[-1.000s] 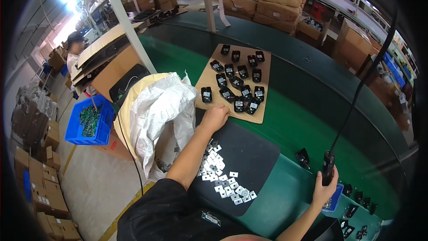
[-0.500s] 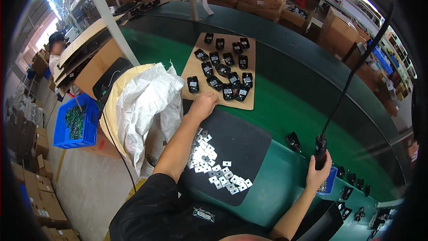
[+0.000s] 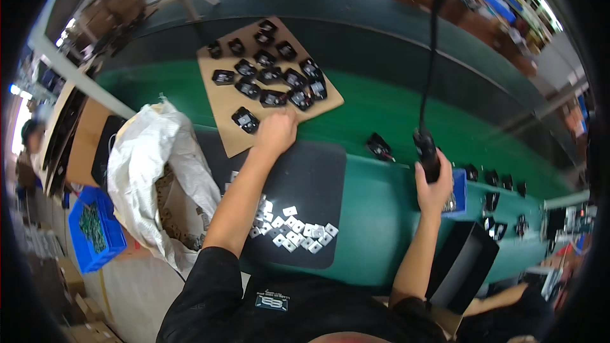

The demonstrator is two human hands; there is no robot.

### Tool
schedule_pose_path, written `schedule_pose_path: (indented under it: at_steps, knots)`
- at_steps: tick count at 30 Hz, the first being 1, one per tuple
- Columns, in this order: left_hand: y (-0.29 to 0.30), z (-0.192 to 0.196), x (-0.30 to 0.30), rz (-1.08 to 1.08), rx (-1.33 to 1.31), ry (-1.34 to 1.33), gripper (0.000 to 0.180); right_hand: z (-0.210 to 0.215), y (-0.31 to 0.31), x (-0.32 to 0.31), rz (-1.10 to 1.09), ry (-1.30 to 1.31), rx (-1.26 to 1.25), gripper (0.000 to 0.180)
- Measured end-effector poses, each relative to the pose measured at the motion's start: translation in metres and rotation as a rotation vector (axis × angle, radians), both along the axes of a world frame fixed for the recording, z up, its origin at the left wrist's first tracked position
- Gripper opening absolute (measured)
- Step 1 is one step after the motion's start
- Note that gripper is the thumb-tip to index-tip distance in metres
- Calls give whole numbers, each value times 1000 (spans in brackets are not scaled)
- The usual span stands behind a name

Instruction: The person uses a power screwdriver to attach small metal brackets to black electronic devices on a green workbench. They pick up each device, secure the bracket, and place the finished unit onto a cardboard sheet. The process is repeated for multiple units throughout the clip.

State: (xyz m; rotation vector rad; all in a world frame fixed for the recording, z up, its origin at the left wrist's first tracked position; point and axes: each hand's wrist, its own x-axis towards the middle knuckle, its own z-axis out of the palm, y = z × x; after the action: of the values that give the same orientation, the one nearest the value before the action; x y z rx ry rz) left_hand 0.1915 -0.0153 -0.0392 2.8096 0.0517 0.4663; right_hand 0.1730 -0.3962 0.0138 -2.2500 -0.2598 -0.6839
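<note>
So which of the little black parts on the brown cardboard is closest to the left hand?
The small black part sitting alone at the cardboard sheet's near edge, just left of the left hand. The others cluster farther up.

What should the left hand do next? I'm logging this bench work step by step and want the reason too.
Probably close on the nearest black part and draw it back to the black mat. The left hand rests on the cardboard sheet's near edge, beside that part, while the right hand already grips the hanging black tool over the green bench.

Black short-sleeved shirt (image 3: 254, 308), bare forearms, no gloves.
</note>
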Motion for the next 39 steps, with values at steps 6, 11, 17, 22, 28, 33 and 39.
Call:
schedule_pose_path:
  at_steps: [6,11,17,22,28,33,39]
  knots:
    - [-43,-2,50,-100,-29,-12,8,-6,-1,4,29,-24,-12,51]
    - [-84,-8,101,-89,39,5,15,-7,-6,0,9,-10,18,50]
    - [-123,-18,166,-32,-58,47,20,0,-17,-1,17,-45,79,49]
    - [-121,-19,206,76,-87,151,21,16,-27,7,-88,62,251,54]
    - [-140,-4,189,-206,-244,-135,18,-24,-63,24,-109,-61,553,39]
    - [-146,30,93,-808,-564,-54,40,-28,-69,19,-110,6,515,37]
    - [-124,-5,37,-933,-190,-11,55,-24,-61,16,-149,-35,453,33]
